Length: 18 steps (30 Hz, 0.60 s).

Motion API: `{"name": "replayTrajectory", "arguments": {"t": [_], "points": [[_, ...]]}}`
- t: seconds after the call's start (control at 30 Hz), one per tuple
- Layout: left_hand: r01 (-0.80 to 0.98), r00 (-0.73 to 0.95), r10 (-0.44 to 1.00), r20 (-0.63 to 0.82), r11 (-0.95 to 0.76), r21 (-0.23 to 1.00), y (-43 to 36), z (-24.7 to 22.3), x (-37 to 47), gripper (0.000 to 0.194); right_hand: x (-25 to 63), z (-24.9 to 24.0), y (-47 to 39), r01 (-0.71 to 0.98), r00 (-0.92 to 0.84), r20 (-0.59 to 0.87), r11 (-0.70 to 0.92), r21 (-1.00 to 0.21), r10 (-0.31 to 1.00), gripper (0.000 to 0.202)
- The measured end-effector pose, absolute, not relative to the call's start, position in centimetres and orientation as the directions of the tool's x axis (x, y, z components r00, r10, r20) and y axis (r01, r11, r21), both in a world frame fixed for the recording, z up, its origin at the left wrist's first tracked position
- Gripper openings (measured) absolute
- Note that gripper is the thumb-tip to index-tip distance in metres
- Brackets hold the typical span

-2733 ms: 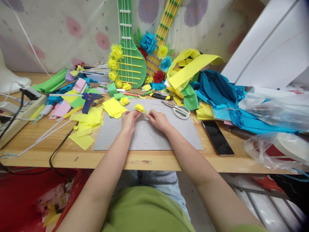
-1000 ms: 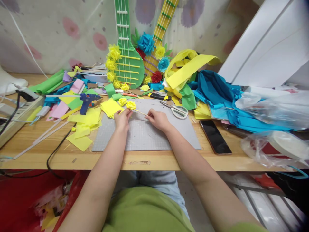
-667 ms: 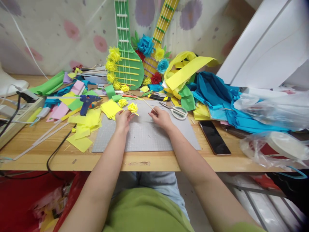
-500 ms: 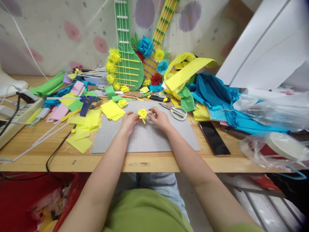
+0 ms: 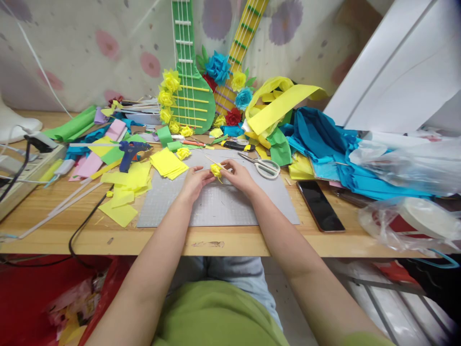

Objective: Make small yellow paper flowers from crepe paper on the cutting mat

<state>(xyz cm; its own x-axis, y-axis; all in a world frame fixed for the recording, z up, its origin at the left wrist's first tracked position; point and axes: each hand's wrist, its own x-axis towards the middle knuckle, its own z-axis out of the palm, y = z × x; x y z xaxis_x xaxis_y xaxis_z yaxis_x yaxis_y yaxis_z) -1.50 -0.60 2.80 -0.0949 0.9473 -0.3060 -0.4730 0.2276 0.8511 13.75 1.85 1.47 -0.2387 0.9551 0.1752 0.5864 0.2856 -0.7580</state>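
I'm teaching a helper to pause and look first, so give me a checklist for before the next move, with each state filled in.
1. Yellow paper flower at the fingertips: ok, between the left hand and the right hand.
2. Thin stick held: ok, in the right hand.
3. Stick's tip fixed to anything: cannot tell.
4. Scissors out of the hands: ok, lying at the right of the gray mat.
5. Blue glue gun hot: cannot tell; it lies left of the mat.
6. Loose yellow sheets tidy: not ok, scattered and overlapping left of the mat.
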Motion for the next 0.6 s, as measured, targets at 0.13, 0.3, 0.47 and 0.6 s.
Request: {"name": "replayTrajectory", "arguments": {"t": [0.13,0.3,0.47,0.6], "points": [[-0.55,-0.015,0.953,-0.301,0.244,0.799,-0.65,2.82,-1.55,0.037,13.79,1.55,2.04,0.571,-0.17,0.165,0.234,-0.787,0.972,0.038],[-0.539,0.131,0.935,-0.33,0.346,0.768,-1.07,2.72,-1.27,0.04,13.84,1.93,2.14,0.562,-0.052,0.178,0.176,-0.808,0.983,0.039],[-0.537,0.232,0.925,-0.301,0.38,0.753,-1.33,2.86,-1.25,0.037,13.8,1.68,2.23,0.575,0.005,0.208,0.167,-0.801,0.978,0.038],[-0.535,0.218,0.923,-0.316,0.384,0.753,-1.43,3.19,-1.41,0.036,13.73,1.44,2.18,0.607,0.005,0.22,0.172,-0.776,0.975,0.04]]}}
